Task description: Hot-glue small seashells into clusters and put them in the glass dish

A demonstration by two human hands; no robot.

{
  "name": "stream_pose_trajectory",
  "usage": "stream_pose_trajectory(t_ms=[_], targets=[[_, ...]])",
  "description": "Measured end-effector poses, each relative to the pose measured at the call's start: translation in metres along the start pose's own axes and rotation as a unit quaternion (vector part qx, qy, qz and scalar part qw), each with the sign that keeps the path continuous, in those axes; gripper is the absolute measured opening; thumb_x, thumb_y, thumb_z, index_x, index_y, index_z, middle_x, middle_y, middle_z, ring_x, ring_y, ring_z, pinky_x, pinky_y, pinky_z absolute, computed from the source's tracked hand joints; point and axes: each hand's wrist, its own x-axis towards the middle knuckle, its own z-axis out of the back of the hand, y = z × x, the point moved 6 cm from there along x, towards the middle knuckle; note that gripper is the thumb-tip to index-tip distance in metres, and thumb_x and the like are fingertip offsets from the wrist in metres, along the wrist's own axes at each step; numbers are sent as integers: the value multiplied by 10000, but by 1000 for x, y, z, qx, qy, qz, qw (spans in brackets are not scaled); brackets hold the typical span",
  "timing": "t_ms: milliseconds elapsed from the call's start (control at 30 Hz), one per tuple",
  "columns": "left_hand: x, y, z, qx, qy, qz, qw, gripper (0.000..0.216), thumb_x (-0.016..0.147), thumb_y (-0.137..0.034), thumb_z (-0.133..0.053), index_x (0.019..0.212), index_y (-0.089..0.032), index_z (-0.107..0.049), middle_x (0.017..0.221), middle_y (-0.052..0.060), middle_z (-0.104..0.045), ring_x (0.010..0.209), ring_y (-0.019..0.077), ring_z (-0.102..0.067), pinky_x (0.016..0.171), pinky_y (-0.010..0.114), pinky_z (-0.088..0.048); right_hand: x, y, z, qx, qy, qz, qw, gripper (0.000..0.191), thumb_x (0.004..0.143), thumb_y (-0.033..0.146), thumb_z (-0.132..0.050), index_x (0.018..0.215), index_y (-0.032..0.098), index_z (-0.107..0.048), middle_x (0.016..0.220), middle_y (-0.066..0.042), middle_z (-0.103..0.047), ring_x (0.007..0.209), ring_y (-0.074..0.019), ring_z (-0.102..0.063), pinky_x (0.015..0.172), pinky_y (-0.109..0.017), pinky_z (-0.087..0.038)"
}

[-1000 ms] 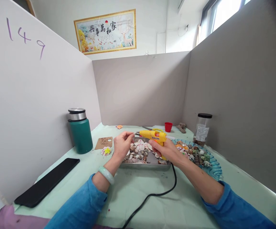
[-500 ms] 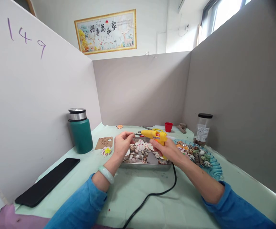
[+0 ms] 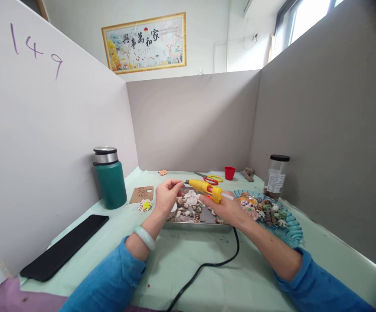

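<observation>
My right hand (image 3: 227, 210) grips a yellow glue gun (image 3: 205, 189), its nozzle pointing left toward my left hand (image 3: 166, 198). My left hand's fingers are pinched on a small piece too tiny to name, held just at the nozzle tip. Both hands hover over a metal tray (image 3: 201, 223) filled with several seashells. The gun's black cord (image 3: 207, 264) runs from under my right hand toward me.
A blue glass plate (image 3: 292, 232) of shells lies to the right, with a dark-lidded jar (image 3: 276, 175) behind it. A green flask (image 3: 109, 177), a black phone (image 3: 64, 247), a brown tag (image 3: 141, 194), a red cup (image 3: 229, 173) and scissors (image 3: 212, 178) lie around. Partition walls enclose three sides.
The glue gun has tilted and dropped slightly, its rear lowering, uncovering the scissors behind it. My left hand stays pinched at the nozzle.
</observation>
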Motion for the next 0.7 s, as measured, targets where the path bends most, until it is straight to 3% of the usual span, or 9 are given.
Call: stream_pose_trajectory(t_ms=[333, 567, 700], targets=[[-2, -3, -2, 1, -5, 14, 1000, 243, 667, -322, -677, 776, -109, -634, 701, 39, -675, 488, 84, -568, 504, 203, -450, -9, 21, -3, -190, -1, 154, 970, 323, 849, 479, -464, 723, 188, -528, 696, -24, -563, 621, -134, -485, 582, -244, -303], [0, 0, -1, 0, -3, 7, 1000, 235, 660, -319, -684, 762, -113, -635, 697, 43, -680, 487, 92, -577, 501, 209, -451, -10, 16, -7, -285, -4, 177, 942, 135, 820, 319, -520, 781, 191, -540, 727, -22, -595, 627, -132, -514, 562, -251, -256], [-1, -2, -1, 0, -10, 9, 1000, 227, 659, -310, -683, 765, -114, -638, 701, 44, -682, 483, 89, -575, 499, 204, -451, -11, 18, -7, -308, 1, 173, 936, 126, 817, 310, -513, 791, 192, -546, 716, -17, -595, 609, -129, -509, 546, -262, -231]])
